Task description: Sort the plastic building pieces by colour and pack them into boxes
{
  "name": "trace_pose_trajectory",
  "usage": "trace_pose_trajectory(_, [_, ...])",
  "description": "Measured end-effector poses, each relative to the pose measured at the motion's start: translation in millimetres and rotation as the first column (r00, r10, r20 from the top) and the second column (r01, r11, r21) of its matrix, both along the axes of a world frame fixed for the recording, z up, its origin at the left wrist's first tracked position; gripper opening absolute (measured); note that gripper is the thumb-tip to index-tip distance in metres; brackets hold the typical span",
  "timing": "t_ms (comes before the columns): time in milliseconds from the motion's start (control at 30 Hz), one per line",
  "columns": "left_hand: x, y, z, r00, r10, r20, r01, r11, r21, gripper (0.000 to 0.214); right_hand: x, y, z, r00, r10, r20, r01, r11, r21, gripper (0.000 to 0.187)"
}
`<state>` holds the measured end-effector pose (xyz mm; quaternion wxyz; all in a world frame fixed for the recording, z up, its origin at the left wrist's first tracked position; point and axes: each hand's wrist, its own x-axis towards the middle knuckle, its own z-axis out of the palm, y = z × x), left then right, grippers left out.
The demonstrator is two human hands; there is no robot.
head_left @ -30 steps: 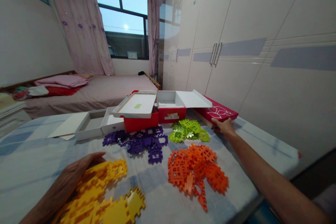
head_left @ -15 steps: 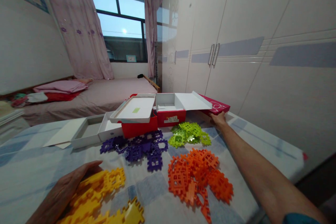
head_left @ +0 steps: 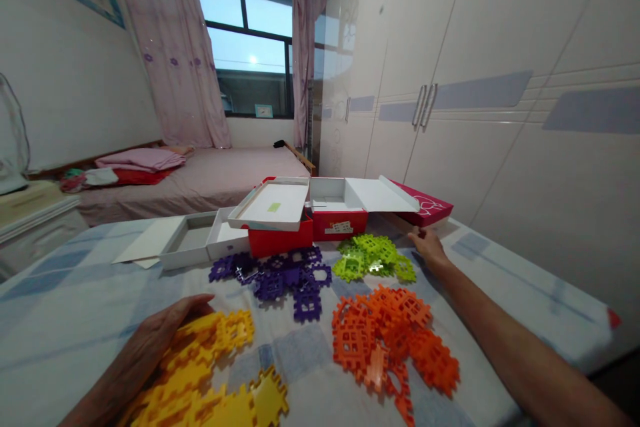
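A cloth-covered surface (head_left: 300, 373) carries an open red box (head_left: 325, 221), with a crimson box (head_left: 435, 207) to its right. Well in front of the red box lie yellow pieces (head_left: 195, 373), leftward, and orange pieces (head_left: 395, 340); just in front, green pieces (head_left: 373, 253). The left hand (head_left: 167, 323) stretches out along the yellow pieces; right of the red box, the right hand (head_left: 427, 245) curls near the crimson box, its grip impossible to tell.

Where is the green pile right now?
In the head view, the green pile lies right of centre, between the purple pieces and the right hand.
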<state>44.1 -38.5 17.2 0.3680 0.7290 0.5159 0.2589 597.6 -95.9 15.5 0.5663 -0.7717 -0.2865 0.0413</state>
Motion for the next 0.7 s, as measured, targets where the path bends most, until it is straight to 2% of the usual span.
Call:
trace_pose_trajectory(100, [-4,3,-6.6,1.000,-0.017,0.005,0.017,0.999,-0.031,0.057,-22,-3,5.6,0.965,0.235,0.114,-0.223,0.968,-0.112,0.030])
trace_pose_trajectory(233, [-4,3,-6.0,0.999,-0.027,0.022,0.027,0.999,-0.023,0.061,-43,7,17.7,0.834,0.520,0.187,-0.462,0.842,-0.280,0.040])
trace_pose_trajectory(300, [-4,3,-5.2,0.999,-0.027,0.026,0.028,1.000,-0.015,0.061,-49,14,21.2,0.773,0.610,0.175,-0.529,0.772,-0.352,0.046])
trace_pose_trajectory(367, [-3,3,-5.5,0.999,-0.033,0.027,0.033,0.999,-0.006,0.059,-56,16,22.1,0.734,0.660,0.158,-0.567,0.724,-0.393,0.050])
trace_pose_trajectory(533, [-3,4,-8.1,0.998,-0.051,0.022,0.051,0.999,0.002,0.057,-74,5,20.3,0.611,0.774,0.164,-0.621,0.598,-0.507,0.049])
trace_pose_trajectory(600, [-3,4,-8.9,0.998,-0.051,0.034,0.050,0.999,0.007,0.056,-80,0,22.8,0.585,0.779,0.226,-0.601,0.603,-0.524,0.046])
trace_pose_trajectory(633, [-3,4,-9.2,0.998,-0.047,0.043,0.047,0.999,0.001,0.055,-82,0,25.5,0.587,0.759,0.283,-0.577,0.637,-0.512,0.044])
trace_pose_trajectory(700, [-3,4,-9.8,0.997,-0.046,0.055,0.047,0.999,-0.023,0.055,-86,3,34.3,0.601,0.666,0.441,-0.499,0.744,-0.444,0.039])
